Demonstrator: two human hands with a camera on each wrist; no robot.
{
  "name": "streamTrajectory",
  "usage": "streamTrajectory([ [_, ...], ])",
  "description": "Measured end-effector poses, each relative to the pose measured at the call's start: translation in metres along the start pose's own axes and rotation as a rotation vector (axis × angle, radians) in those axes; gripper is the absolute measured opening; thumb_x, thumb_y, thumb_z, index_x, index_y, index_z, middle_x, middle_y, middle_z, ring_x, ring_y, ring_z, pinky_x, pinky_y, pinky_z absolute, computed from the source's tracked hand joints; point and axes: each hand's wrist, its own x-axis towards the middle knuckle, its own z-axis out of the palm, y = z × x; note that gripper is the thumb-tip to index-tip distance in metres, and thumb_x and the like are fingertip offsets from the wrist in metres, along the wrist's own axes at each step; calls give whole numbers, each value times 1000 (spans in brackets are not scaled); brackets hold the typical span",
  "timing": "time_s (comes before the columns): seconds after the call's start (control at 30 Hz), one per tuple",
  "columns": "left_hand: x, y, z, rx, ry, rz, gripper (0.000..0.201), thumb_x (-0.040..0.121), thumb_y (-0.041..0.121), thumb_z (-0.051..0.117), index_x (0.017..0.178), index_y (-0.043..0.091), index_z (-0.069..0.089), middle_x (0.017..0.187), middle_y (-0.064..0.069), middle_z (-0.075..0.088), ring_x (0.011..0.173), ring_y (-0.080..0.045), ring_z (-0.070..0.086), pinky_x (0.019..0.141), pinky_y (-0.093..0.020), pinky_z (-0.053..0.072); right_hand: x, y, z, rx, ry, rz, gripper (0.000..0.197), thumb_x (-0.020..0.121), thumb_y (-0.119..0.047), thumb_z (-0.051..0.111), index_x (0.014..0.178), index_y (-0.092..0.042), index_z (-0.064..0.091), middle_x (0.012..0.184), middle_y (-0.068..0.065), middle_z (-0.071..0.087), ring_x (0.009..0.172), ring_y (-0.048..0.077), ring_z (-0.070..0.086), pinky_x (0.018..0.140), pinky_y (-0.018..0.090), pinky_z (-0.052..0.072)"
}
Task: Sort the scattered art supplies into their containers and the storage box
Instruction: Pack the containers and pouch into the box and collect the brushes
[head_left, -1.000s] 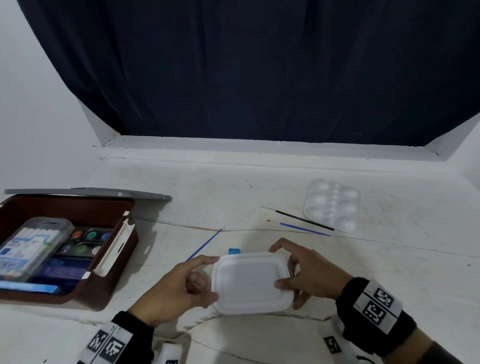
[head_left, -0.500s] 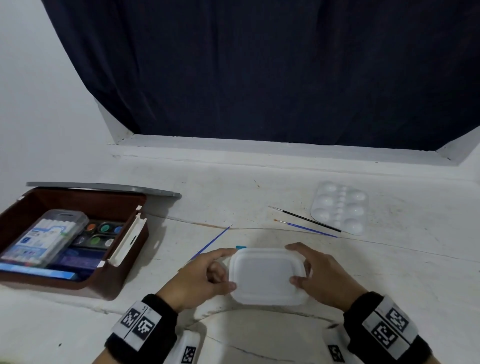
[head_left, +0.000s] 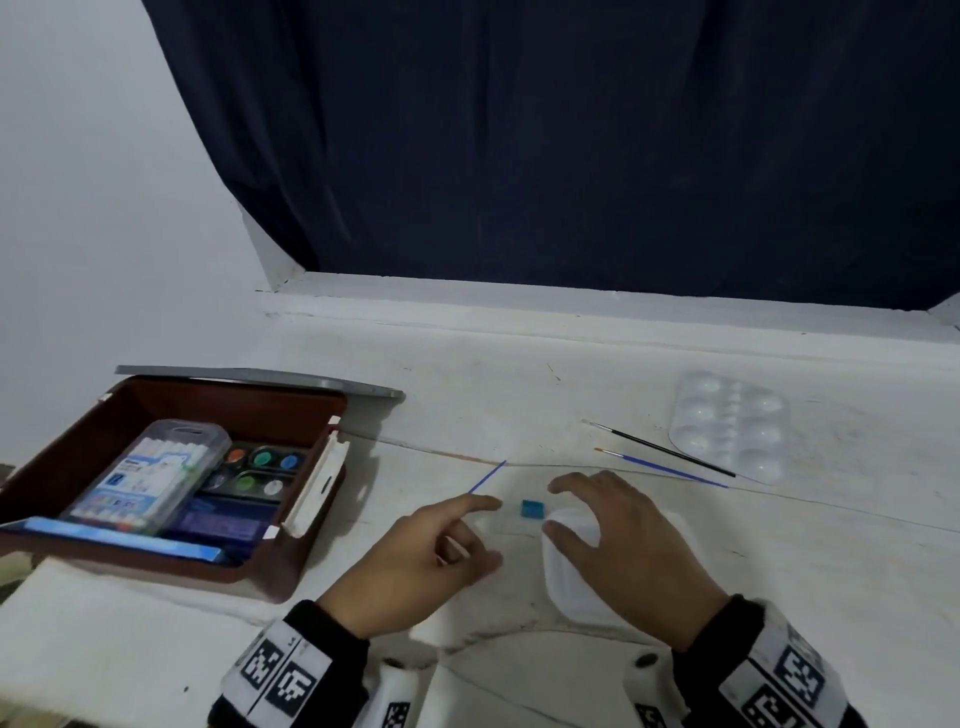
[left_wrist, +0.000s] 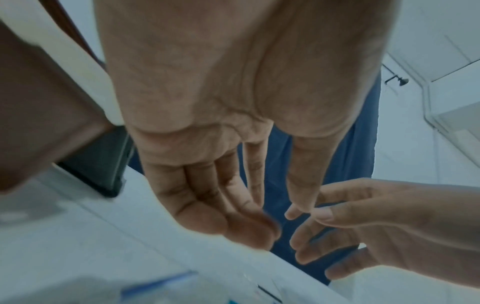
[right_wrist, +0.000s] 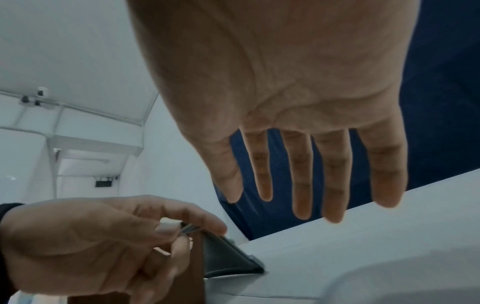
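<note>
Right hand: the right hand (head_left: 631, 558) hovers with straight, spread fingers (right_wrist: 301, 181) over the white rounded plastic container (head_left: 571, 577), gripping nothing.
Left hand: the left hand (head_left: 415, 564) is relaxed and empty, forefinger extended, left of the container.
Blue block: a small blue square block (head_left: 531, 508) lies on the white table (head_left: 467, 410) between the two hands.
Storage box: the open brown storage box (head_left: 291, 566) sits well left.

dark navy curtain (head_left: 571, 156), white wall (head_left: 93, 208), white ledge (head_left: 571, 306)

Storage box (head_left: 291, 566) at left, palette (head_left: 730, 423) far right, 2 brushes (head_left: 660, 451) btwn, container (head_left: 576, 582) near front.
</note>
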Motion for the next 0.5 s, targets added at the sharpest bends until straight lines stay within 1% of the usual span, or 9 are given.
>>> streamTrajectory([
  [0.03,-9,1,-13,-18,28,24,36,86,44,72,120,45,62,78,4,68,71,-18,64,71,-37,54,5,-12,6,43,23,-34,27,92,-44,60,118,-38,56,109,-14,58,106,6,53,94,27,44],
  [0.07,-18,2,-27,-33,60,46,31,87,42,72,117,41,65,71,2,64,67,-17,62,72,-41,54,11,-25,12,91,45,-75,22,91,-42,62,112,-37,58,101,-14,60,99,5,56,90,28,47],
  [0.1,-27,3,-43,-32,88,65,25,90,39,72,114,39,67,67,1,60,64,-16,59,70,-39,53,17,-39,18,131,63,-115,17,90,-39,64,107,-36,60,94,-13,62,93,5,59,86,30,49],
  [0.17,-49,5,-77,-3,157,109,18,90,36,69,108,39,69,62,2,55,59,-12,54,61,-30,48,31,-72,30,187,79,-194,10,90,-34,65,99,-34,62,86,-13,63,84,6,62,78,30,52],
  [0.23,-74,4,-115,31,241,147,18,88,37,66,105,41,69,62,4,53,57,-9,53,59,-23,44,44,-108,44,212,71,-267,7,92,-34,63,99,-34,63,83,-14,63,82,4,62,75,29,52],
  [0.33,-109,-8,-174,128,361,174,19,90,41,66,108,37,70,69,6,56,63,-8,54,63,-21,45,62,-158,68,185,2,-374,10,95,-34,58,103,-32,63,88,-16,61,87,5,58,78,27,50],
  [0.4,-124,-25,-213,268,392,163,20,88,39,64,107,36,70,77,6,61,69,-8,57,64,-17,45,76,-185,83,117,-80,-461,15,96,-33,56,108,-28,63,94,-13,60,88,6,55,79,27,46],
  [0.47,-130,-49,-249,463,368,161,17,91,38,65,108,39,67,92,15,65,81,-1,61,68,-7,44,91,-205,98,-65,-158,-538,22,97,-34,55,115,-26,62,104,-7,61,94,11,53,80,27,40],
  [0.5,-131,-62,-265,565,332,152,17,94,43,63,111,41,64,100,22,64,90,5,61,73,-3,42,98,-212,106,-182,-186,-564,25,97,-36,55,118,-25,61,109,-6,61,98,14,53,80,28,36],
])
